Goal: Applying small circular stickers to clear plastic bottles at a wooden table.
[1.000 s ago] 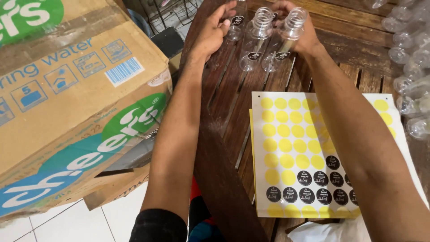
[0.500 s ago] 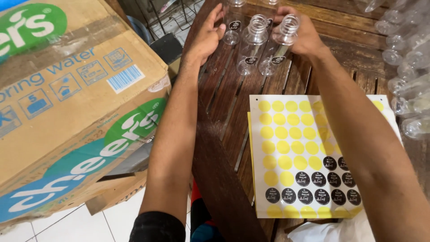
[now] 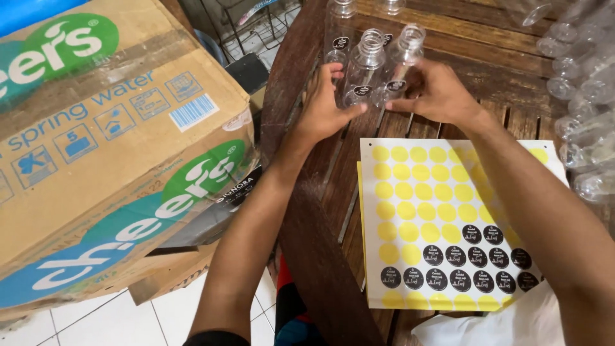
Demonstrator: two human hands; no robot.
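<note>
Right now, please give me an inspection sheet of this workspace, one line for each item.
Surface: dark wooden slat table.
Job's things: clear plastic bottles with round black labels; sticker sheet, mostly peeled.
Clutter: more empty bottles on the right; white paper.
Hands: left hand and right hand touch the bottles.
Cables: nothing seen.
Surroundings: cardboard box, white tiled floor.

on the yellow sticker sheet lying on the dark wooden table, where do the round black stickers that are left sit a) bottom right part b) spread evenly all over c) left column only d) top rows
a: the round black stickers sit only in the lower right rows of the yellow sticker sheet, while the upper rows and left side show bare yellow circles.
</note>
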